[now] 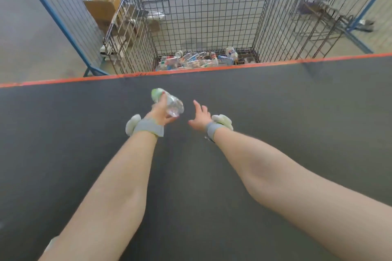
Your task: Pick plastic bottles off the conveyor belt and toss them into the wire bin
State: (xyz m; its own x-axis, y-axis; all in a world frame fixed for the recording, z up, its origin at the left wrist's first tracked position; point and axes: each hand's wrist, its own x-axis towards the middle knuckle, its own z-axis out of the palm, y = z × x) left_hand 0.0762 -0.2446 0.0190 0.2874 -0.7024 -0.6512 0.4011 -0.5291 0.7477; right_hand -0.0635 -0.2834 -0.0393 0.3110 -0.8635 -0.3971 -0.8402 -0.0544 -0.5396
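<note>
Two bare forearms reach out over the dark conveyor belt (pixel 275 112), each with a grey band at the wrist and a pale padded piece fixed to it. The left hand (pixel 161 112) grips a clear, crumpled plastic bottle (pixel 172 103), the fingers curled round its middle, so the bottle sticks out on both sides of the hand. Its pale green end points away toward the far edge of the belt, and its clear end angles back toward the gap between the two hands. The bottle is held above the belt, short of the orange strip (pixel 212 68) that runs along the belt's far edge. The right hand (pixel 200 119) is just beside the bottle on its right but apart from it, fingers spread and loose, holding nothing. Beyond the orange strip stands the wire bin (pixel 203 6), a tall cage of dark mesh that looks open at the top. At its bottom, close to the near wall, lies a low heap of bottles (pixel 195 60), mostly clear with bits of white, red and blue. To the left of the bin, behind a blue-framed mesh fence (pixel 59 21), some cardboard boxes (pixel 104 6) are stacked on the grey floor.
</note>
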